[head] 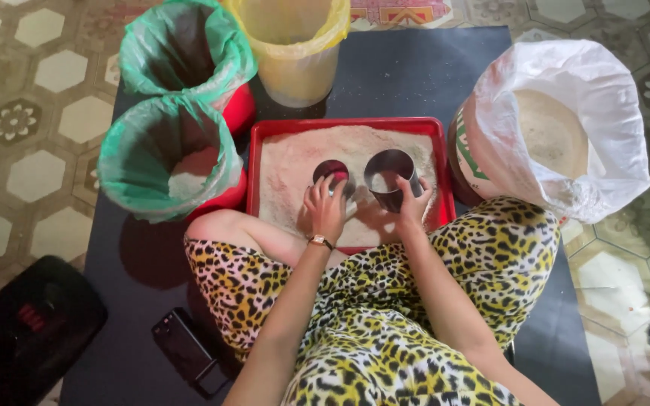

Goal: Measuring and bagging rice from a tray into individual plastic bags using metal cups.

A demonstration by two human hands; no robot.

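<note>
Head cam: left hand (pixel 326 208) grips metal ring (pixel 332 174), right hand (pixel 411 204) grips metal cup (pixel 390 178), side by side, upright, over red tray (pixel 346 125) w/ powder.

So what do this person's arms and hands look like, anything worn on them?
Both arms are bare, with no sleeves and no gloves. The left hand has a small gold-coloured watch at the wrist. The right hand shows nothing worn. The dress below is a yellow, black and white leopard print.
</note>
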